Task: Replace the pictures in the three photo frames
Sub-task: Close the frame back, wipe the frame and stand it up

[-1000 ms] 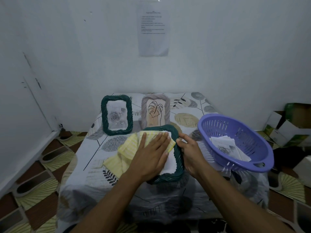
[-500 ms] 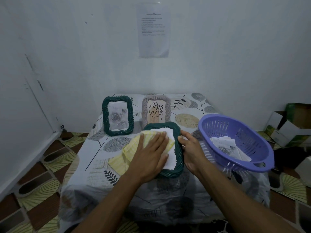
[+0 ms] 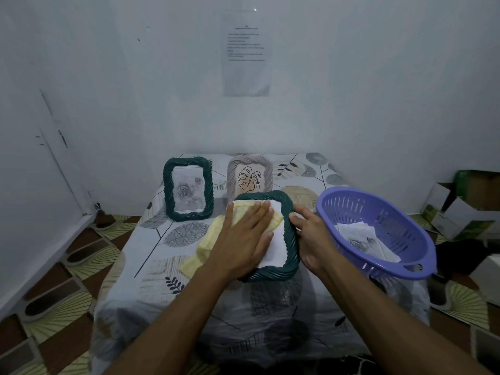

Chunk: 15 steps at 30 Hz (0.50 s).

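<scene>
Flat green frame (image 3: 290,247) at mid-table (image 3: 162,282), left hand (image 3: 243,239) pressing straight-fingered on yellow cloth (image 3: 212,235) over it, right hand (image 3: 311,239) gripping its 3 o'clock edge, upright green frame (image 3: 166,190) at 11 o'clock, beige frame (image 3: 232,171) at 12 partly hidden, purple basket (image 3: 392,212) of pictures (image 3: 359,240) crowding 3 o'clock

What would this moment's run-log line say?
left hand flat on yellow cloth over lying green frame | right hand grips its right edge | purple basket holds pictures
</scene>
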### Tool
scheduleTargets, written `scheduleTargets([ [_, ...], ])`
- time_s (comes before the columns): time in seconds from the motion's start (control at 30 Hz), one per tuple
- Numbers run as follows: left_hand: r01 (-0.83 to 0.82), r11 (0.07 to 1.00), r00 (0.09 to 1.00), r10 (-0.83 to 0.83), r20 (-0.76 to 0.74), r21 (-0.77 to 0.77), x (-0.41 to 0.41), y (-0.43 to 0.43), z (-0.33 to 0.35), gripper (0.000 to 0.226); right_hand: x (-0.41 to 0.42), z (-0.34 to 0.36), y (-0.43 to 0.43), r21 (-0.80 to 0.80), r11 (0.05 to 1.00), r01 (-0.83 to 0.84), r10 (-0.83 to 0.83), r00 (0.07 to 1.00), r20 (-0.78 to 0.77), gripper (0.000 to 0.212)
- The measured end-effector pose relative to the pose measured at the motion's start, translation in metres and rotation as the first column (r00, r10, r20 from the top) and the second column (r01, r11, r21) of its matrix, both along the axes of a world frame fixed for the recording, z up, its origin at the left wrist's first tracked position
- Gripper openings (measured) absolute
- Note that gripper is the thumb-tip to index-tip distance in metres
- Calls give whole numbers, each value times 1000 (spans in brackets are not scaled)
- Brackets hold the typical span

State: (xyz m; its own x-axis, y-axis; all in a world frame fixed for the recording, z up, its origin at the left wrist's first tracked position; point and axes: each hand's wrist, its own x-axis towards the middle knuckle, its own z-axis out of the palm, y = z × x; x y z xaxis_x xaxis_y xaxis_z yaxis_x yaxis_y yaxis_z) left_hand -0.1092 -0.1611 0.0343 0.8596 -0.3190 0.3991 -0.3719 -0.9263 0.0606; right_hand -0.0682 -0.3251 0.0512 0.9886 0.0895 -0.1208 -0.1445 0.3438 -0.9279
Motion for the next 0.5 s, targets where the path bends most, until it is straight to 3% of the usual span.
scheduleTargets([
  [0.1,81,997,997,-81,-2,-16,-14,-1,-4,61,6,5,-6,5,998,56,-56,998,-10,26],
  [0.23,178,980,984,-177,-20,90,-41,12,-24,57,14,5,-15,-35,992,122,-121,992,24,26],
  [0.5,-88,992,996,88,8,95,-8,10,3,81,2,-3,4,-42,997,61,-59,997,57,25],
])
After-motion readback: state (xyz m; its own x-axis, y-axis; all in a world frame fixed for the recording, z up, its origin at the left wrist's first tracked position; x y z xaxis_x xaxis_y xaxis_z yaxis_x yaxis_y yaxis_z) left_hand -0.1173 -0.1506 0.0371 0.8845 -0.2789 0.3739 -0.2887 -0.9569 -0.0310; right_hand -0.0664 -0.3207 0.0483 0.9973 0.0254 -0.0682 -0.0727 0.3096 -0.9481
